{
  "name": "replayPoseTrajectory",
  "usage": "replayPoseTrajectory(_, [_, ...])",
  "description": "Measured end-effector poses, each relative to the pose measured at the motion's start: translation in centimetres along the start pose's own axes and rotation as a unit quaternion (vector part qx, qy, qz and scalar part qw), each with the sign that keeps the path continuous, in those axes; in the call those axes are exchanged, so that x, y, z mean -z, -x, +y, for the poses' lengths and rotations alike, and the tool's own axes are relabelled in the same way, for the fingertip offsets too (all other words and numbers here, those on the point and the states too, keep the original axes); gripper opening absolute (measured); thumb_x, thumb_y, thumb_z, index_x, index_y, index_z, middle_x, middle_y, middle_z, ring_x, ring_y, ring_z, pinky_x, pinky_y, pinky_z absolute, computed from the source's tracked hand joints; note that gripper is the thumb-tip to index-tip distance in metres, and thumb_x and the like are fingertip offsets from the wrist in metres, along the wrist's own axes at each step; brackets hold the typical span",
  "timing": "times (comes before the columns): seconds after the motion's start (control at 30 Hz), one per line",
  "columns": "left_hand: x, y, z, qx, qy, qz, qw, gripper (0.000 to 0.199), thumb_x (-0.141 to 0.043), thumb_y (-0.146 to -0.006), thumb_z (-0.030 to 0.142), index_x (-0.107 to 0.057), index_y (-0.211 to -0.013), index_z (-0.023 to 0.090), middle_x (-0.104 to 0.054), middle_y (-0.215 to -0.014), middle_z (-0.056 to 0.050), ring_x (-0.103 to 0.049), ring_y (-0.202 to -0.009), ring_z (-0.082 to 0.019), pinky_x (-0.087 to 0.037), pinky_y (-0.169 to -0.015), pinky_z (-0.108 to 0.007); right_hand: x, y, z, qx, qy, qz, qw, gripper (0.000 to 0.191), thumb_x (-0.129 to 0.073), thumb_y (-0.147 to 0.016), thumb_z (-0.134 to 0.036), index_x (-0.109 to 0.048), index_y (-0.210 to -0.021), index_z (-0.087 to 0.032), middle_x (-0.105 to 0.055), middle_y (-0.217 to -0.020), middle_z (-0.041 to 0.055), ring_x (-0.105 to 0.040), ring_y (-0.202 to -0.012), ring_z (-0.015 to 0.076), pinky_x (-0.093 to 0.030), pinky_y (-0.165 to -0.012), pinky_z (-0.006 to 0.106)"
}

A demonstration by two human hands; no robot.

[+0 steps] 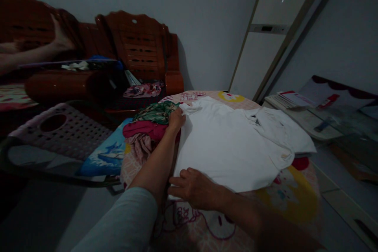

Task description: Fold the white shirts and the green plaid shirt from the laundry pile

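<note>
A white T-shirt (224,141) lies spread on the round table, its collar side toward the right. My left hand (176,119) is at the shirt's far left corner, fingers closed on the fabric. At the near left corner my right hand (193,189) pinches the edge, though its fingertips are partly hidden. Close by my left hand sits a heap of clothes: a green patterned garment (155,112), a magenta one (144,130) and a dusty pink one (140,147). More folded white cloth (291,130) lies at the shirt's right.
A patterned tablecloth (206,228) covers the table. At left stand a woven chair (67,130) with a blue cushion (106,155) and a wooden bench (138,47). Another person's leg (44,53) rests on the bench. A side table with papers (295,100) is at right.
</note>
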State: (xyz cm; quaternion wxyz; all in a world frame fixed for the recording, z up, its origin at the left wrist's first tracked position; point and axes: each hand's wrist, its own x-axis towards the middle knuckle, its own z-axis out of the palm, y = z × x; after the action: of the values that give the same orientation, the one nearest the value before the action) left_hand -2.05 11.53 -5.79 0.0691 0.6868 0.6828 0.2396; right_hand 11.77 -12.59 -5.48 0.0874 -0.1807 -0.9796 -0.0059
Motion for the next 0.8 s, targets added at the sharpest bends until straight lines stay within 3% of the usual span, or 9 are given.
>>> replayPoseTrajectory(0.13, [0.3, -1.0, -1.1, -0.018, 0.032, -0.03, 0.999, 0.03, -0.059, -0.083, 0.025, -0.067, -0.11, 0.016, -0.072, -0.109, -0.009, -0.065, -0.106, -0.025, -0.049, -0.093, -0.033, 0.0, -0.3, -0.2, 0.005, 0.004, 0.003, 1.0, 0.014, -0.046, -0.099, -0.018, -0.057, -0.107, -0.021, -0.061, -0.12, 0.0054, -0.05, -0.085, 0.0188, -0.04, -0.071, 0.033])
replayPoseTrajectory(0.3, [0.7, -1.2, -1.3, -0.047, 0.098, -0.104, 0.989, 0.028, -0.057, -0.084, 0.023, -0.073, -0.106, 0.016, -0.075, -0.1, -0.008, -0.068, -0.093, -0.022, -0.05, -0.086, -0.029, -0.7, -0.6, -0.4, -0.004, 0.012, 0.012, 1.0, 0.015, -0.045, -0.1, -0.018, -0.057, -0.108, -0.021, -0.062, -0.101, 0.0038, -0.052, -0.084, 0.0189, -0.039, -0.068, 0.033])
replayPoseTrajectory(0.57, [0.0, -1.4, -1.1, -0.039, 0.208, -0.081, 0.974, 0.029, -0.057, -0.081, 0.02, -0.076, -0.102, 0.015, -0.076, -0.096, -0.007, -0.067, -0.093, -0.021, -0.052, -0.083, -0.03, -0.3, -0.1, 0.1, -0.012, -0.05, 0.013, 0.999, 0.008, -0.054, -0.09, -0.015, -0.06, -0.095, -0.018, -0.063, -0.099, 0.0057, -0.056, -0.087, 0.0188, -0.045, -0.077, 0.031])
replayPoseTrajectory(0.7, [0.0, -1.2, -0.3, -0.026, 0.315, -0.079, 0.946, 0.035, -0.054, -0.082, 0.02, -0.074, -0.109, 0.012, -0.075, -0.092, -0.007, -0.067, -0.086, -0.019, -0.054, -0.079, -0.03, 1.2, 1.5, 1.0, -0.06, -0.123, 0.027, 0.99, 0.014, -0.054, -0.084, -0.011, -0.062, -0.093, -0.017, -0.067, -0.092, 0.0054, -0.06, -0.086, 0.0184, -0.046, -0.078, 0.029])
replayPoseTrajectory(0.8, [-0.6, -0.5, 1.7, -0.028, 0.408, -0.109, 0.906, 0.043, -0.051, -0.084, 0.019, -0.068, -0.123, 0.01, -0.073, -0.094, -0.008, -0.067, -0.08, -0.018, -0.055, -0.077, -0.032, 3.0, 3.6, 2.3, -0.118, -0.187, 0.036, 0.975, 0.018, -0.054, -0.081, -0.009, -0.065, -0.093, -0.018, -0.069, -0.092, 0.0044, -0.062, -0.083, 0.0164, -0.045, -0.077, 0.027])
